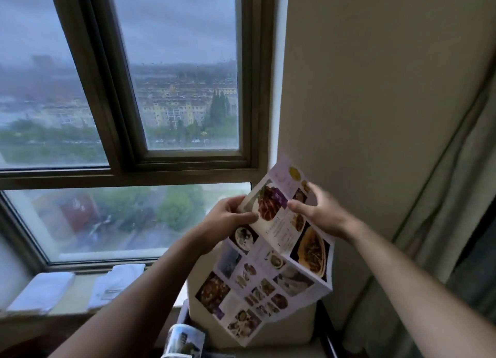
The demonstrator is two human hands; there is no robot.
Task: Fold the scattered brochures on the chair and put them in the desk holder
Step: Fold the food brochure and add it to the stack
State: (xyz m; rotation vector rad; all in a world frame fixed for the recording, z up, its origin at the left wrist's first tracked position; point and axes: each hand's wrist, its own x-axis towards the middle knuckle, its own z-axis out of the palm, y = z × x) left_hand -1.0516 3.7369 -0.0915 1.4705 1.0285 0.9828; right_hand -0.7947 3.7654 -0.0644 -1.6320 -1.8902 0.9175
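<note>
We have the brochure (pixel 271 253) up in the air in front of the window (pixel 150 89), unfolded and hanging down over the chair (pixel 295 328), whose pale cushion shows below it. Our left hand (pixel 228 218) pinches the sheet's upper left edge, thumb on the printed face and fingers curled behind. Our right hand (pixel 319 210) holds the upper right part, thumb pressed on the face and fingers wrapped over the far edge. Both grips are closed on the paper; neither is slack.

The step in hand, as we judge it, is the first fold. To do it well we should follow the creases already printed into the sheet: the panels show bends running across it, and forcing a new line would leave it bulky for the holder. We would bring the two held edges together, line up the corners, then run a thumb down the crease. The lower half hangs loose and slightly twisted, so it should be steadied first, perhaps by laying it against the chair.

Both forearms reach forward and upward, wrists roughly level, the sheet tilted so its top leans to the right. Another brochure (pixel 182 341), curled, lies at the chair's near left edge. The holder is not in view.
</note>
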